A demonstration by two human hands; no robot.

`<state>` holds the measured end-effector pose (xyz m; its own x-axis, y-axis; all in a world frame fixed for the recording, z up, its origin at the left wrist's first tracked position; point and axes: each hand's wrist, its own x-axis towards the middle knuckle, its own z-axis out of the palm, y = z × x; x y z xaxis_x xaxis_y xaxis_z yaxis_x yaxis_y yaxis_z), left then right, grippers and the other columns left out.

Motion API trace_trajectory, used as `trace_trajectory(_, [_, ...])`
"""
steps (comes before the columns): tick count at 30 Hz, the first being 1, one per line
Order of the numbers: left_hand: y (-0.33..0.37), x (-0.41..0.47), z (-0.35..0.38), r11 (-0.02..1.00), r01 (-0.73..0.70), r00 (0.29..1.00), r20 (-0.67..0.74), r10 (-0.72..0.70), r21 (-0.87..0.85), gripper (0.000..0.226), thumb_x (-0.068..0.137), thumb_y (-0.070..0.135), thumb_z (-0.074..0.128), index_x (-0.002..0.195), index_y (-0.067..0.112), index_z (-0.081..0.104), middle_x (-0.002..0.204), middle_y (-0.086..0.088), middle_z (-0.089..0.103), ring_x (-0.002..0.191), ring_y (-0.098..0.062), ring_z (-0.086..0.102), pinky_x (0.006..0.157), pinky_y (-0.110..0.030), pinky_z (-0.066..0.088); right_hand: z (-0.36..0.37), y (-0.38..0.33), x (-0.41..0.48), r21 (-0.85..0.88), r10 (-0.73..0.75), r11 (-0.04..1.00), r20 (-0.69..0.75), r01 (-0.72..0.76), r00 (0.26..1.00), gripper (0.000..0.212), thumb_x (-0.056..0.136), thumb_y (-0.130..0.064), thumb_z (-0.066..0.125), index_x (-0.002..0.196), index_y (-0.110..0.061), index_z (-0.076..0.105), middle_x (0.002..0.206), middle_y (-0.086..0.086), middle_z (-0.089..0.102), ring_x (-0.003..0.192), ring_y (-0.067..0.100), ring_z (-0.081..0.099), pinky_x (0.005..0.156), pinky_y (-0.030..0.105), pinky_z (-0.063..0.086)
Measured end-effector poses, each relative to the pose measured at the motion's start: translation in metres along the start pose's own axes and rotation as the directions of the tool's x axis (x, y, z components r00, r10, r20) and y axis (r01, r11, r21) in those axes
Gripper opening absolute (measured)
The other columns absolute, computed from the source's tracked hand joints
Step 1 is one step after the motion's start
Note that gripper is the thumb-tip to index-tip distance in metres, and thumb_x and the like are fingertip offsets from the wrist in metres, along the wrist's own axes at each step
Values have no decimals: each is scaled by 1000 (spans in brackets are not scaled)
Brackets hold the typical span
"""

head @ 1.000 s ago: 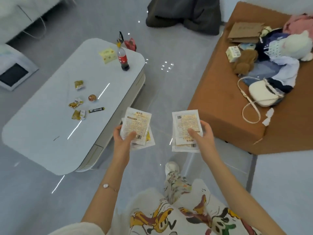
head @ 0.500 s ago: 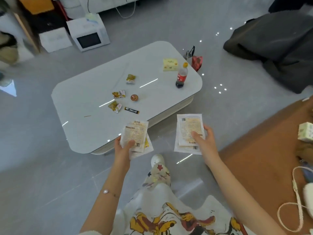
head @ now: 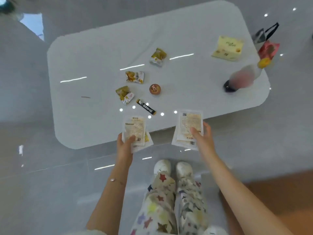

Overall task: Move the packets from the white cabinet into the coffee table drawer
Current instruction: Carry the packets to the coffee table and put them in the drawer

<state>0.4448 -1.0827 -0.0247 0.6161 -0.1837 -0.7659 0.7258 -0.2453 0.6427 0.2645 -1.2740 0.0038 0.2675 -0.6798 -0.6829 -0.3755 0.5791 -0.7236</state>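
Star-print trousers [head: 162,206], white shoes [head: 183,169], wrist bracelet [head: 113,180]

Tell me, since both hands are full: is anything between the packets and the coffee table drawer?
No object blocks the way. The left hand and right hand hold packets at the near edge of the coffee table. But no drawer shows from here, open or shut, and neither hand is free to pull one.

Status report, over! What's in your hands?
Left hand holding packets. Right hand holding a packet stack. Coffee table ahead; drawer not visible.
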Motion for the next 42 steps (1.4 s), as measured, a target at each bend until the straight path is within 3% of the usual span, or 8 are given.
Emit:
trace_trajectory(10, [-64,152,11,973,-225,960,-161,229,40,28,89,5,59,115,11,51,112,-13,63,103,-28,63,91,-40,53,57,58,194,-90,-154,984,18,155,988,43,92,-12,60,130,-18,39,115,-4,58,90,0,61,60,8,48])
trace_trajectory(16, [-70,155,23,940,-288,911,-251,328,182,27,88,6,60,114,7,56,101,0,65,85,-5,64,74,-20,52,61,65,216,-272,-267,923,52,271,962,44,89,-18,63,128,-22,43,106,-18,58,93,-3,61,77,18,53])
trace_trajectory(20, [-71,145,27,907,-291,885,-275,376,304,55,88,19,66,137,25,43,134,1,51,122,-8,49,98,-25,44,60,63,206,-400,-337,851,79,340,938,56,88,-15,64,138,-17,39,126,-9,51,113,8,52,86,5,41])
trace_trajectory(24, [-69,119,18,705,-362,798,-189,573,609,58,91,27,62,143,24,39,148,-3,38,138,-17,33,114,-37,30,49,65,178,-588,-483,660,146,468,863,60,88,-22,63,142,-16,38,145,3,41,134,18,36,110,26,30])
trace_trajectory(30, [-96,80,14,430,-498,745,118,657,753,44,92,18,56,136,16,49,137,-9,47,126,-26,43,104,-33,35,32,95,124,-651,-485,454,393,609,781,24,90,-34,57,107,-17,63,99,-4,66,92,13,59,83,34,49])
trace_trajectory(32, [-115,79,10,359,-505,751,196,630,785,44,92,19,56,136,16,49,139,-12,45,126,-30,43,102,-38,37,29,122,128,-717,-376,301,517,629,769,28,91,-37,57,107,-16,65,102,-2,68,96,19,61,83,38,49])
trace_trajectory(36, [-153,92,-9,211,-513,726,289,624,832,49,93,22,57,139,21,43,146,-12,36,133,-33,36,106,-52,35,45,176,159,-811,-142,-36,583,584,800,56,92,-51,47,138,-19,46,134,7,53,126,28,44,101,40,34])
trace_trajectory(42, [-170,117,-42,38,-522,673,384,632,852,55,92,26,60,143,21,40,151,-13,29,136,-38,29,110,-55,29,101,209,207,-753,-14,-271,626,600,780,75,90,-67,32,152,-30,12,156,9,24,144,31,19,117,49,11])
